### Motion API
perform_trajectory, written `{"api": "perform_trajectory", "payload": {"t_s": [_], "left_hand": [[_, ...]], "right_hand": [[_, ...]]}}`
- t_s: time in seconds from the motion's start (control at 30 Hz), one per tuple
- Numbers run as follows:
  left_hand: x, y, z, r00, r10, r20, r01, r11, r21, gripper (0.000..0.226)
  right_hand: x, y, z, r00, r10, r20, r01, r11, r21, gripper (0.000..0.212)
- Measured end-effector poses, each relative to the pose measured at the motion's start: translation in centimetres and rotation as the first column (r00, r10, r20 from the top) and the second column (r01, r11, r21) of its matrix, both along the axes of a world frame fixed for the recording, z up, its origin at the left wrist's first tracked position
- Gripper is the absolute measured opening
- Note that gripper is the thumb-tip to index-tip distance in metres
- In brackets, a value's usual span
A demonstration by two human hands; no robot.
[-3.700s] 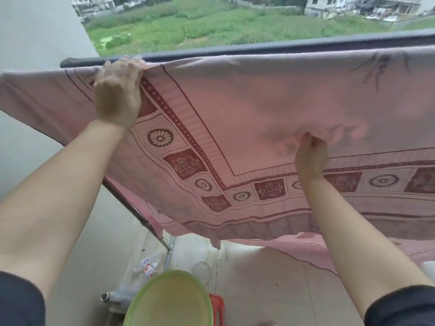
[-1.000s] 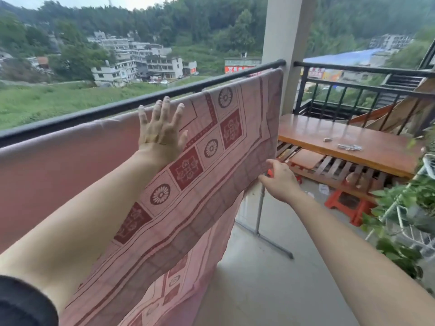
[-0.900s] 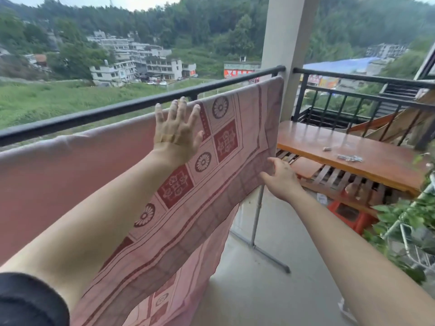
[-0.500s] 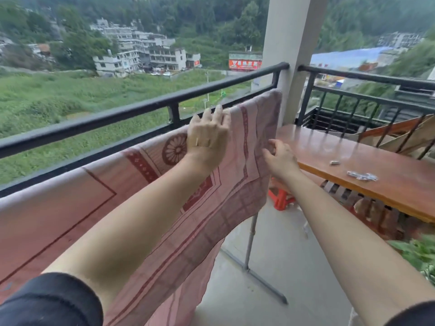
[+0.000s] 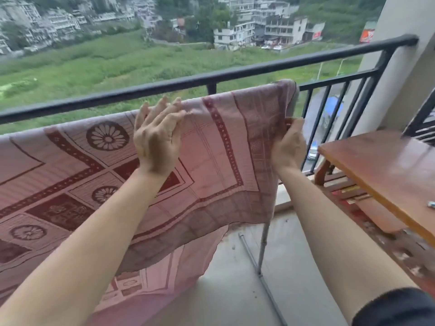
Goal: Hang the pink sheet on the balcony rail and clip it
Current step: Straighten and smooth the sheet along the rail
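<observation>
The pink sheet (image 5: 211, 149), patterned with dark red borders and flower rounds, hangs folded over a grey bar just inside the black balcony rail (image 5: 235, 76). Its right end sits near the bar's tip. My left hand (image 5: 157, 135) lies flat on the sheet near the top fold, fingers straight and reaching up to the fold line. At the sheet's right edge, a little below the bar, my right hand (image 5: 288, 147) pinches the cloth with curled fingers. No clip shows on the sheet.
A grey rack leg (image 5: 262, 243) runs down to the concrete floor under the sheet's right end. A brown wooden table (image 5: 388, 165) stands at the right, with a small metal piece (image 5: 432, 204) at its edge. A pale pillar (image 5: 404, 67) rises behind it.
My left hand slid right along the top of the sheet. My right hand rose from the lower corner up the right edge and now pinches it near the bar.
</observation>
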State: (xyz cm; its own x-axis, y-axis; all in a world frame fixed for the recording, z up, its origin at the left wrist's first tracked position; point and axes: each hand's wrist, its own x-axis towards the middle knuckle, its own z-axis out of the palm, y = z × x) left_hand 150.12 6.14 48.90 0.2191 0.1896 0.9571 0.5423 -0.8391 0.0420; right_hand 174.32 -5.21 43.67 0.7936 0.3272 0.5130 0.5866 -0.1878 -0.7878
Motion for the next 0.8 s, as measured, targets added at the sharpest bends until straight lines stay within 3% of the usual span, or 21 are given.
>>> {"api": "perform_trajectory", "payload": {"t_s": [0.17, 0.27, 0.37, 0.43, 0.5, 0.63, 0.7, 0.8], "left_hand": [[0.0, -4.2, -3.6, 0.992, 0.070, -0.102, -0.087, 0.982, -0.166, 0.014], [-1.3, -6.4, -6.7, 0.962, 0.073, -0.263, -0.159, 0.933, -0.324, 0.014], [-2.4, -7.6, -8.6, 0.888, 0.014, -0.459, -0.310, 0.756, -0.577, 0.024], [-2.7, -8.3, -9.1, 0.800, -0.004, -0.600, -0.461, 0.634, -0.620, 0.029], [-2.4, -9.3, -9.0, 0.784, 0.016, -0.621, -0.455, 0.695, -0.557, 0.032], [0.3, -9.6, -6.0, 0.885, 0.125, -0.448, -0.283, 0.908, -0.308, 0.052], [2.3, -8.9, -2.7, 0.904, 0.175, -0.391, -0.277, 0.934, -0.224, 0.056], [4.7, -7.1, 2.4, 0.884, 0.232, -0.407, -0.349, 0.905, -0.242, 0.059]], "right_hand": [[1.0, -3.5, -4.7, 0.993, 0.107, -0.049, -0.115, 0.973, -0.200, 0.016], [0.0, -5.5, -8.4, 0.970, 0.195, -0.148, -0.239, 0.884, -0.402, 0.016], [-2.0, -7.6, -11.7, 0.936, 0.295, -0.193, -0.351, 0.725, -0.593, 0.013], [-3.3, -9.3, -13.3, 0.919, 0.321, -0.227, -0.386, 0.626, -0.678, 0.016], [-4.2, -11.1, -14.2, 0.912, 0.315, -0.264, -0.406, 0.587, -0.700, 0.018], [-4.2, -13.3, -13.9, 0.917, 0.299, -0.264, -0.395, 0.582, -0.711, 0.018], [-3.9, -14.0, -13.7, 0.924, 0.297, -0.239, -0.371, 0.559, -0.742, 0.018], [-3.4, -14.2, -14.1, 0.917, 0.292, -0.273, -0.388, 0.487, -0.783, 0.016]]}}
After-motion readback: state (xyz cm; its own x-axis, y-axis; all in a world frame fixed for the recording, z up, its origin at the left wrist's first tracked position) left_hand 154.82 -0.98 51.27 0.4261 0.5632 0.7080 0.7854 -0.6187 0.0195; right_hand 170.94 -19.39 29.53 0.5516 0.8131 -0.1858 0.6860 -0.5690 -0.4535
